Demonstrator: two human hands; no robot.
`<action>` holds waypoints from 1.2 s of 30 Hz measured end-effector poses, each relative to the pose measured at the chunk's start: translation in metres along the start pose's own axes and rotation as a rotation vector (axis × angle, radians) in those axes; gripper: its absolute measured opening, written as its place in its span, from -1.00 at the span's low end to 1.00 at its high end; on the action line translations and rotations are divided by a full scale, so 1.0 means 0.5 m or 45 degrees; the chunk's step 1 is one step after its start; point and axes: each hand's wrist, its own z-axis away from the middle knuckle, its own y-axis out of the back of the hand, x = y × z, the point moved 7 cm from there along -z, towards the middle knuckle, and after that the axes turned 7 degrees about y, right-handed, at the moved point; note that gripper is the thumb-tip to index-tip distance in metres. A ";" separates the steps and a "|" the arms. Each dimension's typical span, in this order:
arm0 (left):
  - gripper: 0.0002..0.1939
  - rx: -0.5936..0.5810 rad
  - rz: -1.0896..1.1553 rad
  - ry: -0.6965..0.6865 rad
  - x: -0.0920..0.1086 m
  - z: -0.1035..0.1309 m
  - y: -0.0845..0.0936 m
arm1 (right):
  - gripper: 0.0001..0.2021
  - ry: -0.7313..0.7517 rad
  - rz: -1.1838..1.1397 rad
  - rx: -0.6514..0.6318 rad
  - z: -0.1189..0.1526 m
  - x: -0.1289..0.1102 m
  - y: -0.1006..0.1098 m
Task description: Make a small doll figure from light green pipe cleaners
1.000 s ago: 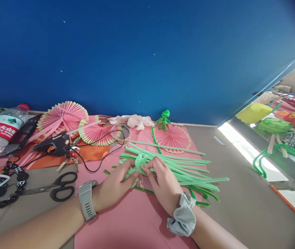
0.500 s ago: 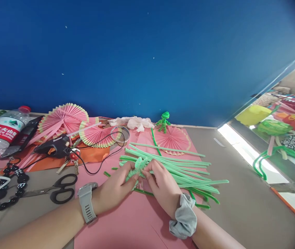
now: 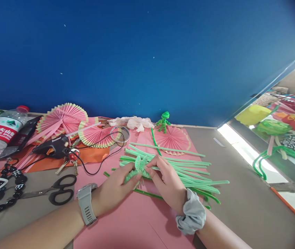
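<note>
Between my hands is a light green figure (image 3: pixel 139 169) of coiled pipe cleaners, with two ear-like loops standing up. My left hand (image 3: pixel 120 186) is closed on its left side, thumb in front. On its right side, my right hand (image 3: pixel 164 180) pinches the figure between thumb and fingertips. Fingers cover much of its body. Under and beyond the hands, a bundle of light green pipe cleaners (image 3: pixel 189 172) fans out to the right, with some darker green ones below. A small green pipe-cleaner figure (image 3: pixel 164 121) stands at the back.
Pink paper (image 3: pixel 126 221) lies under my hands. To the left are scissors (image 3: pixel 61 193), a black bead string (image 3: pixel 15 193), keys (image 3: pixel 73 159), a glue gun (image 3: pixel 54 147) with a cord, a plastic bottle (image 3: pixel 2 133) and pleated paper fans (image 3: pixel 102 134). A blue panel (image 3: pixel 142 62) rises behind.
My right hand has shifted slightly right and its wrist has swung outward. The held figure has turned a little, and its two loops now show more clearly.
</note>
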 end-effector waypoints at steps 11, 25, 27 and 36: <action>-0.75 0.012 -0.132 0.052 -0.009 0.010 -0.006 | -0.89 0.024 0.219 0.061 0.014 -0.013 -0.010; -0.77 0.045 -0.015 -0.003 0.005 0.013 0.002 | -0.89 0.039 0.192 0.044 0.016 -0.018 -0.018; -0.78 0.032 -0.023 0.007 0.001 0.010 0.000 | -0.90 0.079 0.197 -0.048 0.009 -0.022 -0.013; -0.78 -0.004 -0.045 0.058 -0.008 0.005 -0.003 | -0.91 0.013 0.219 -0.093 -0.005 -0.013 0.004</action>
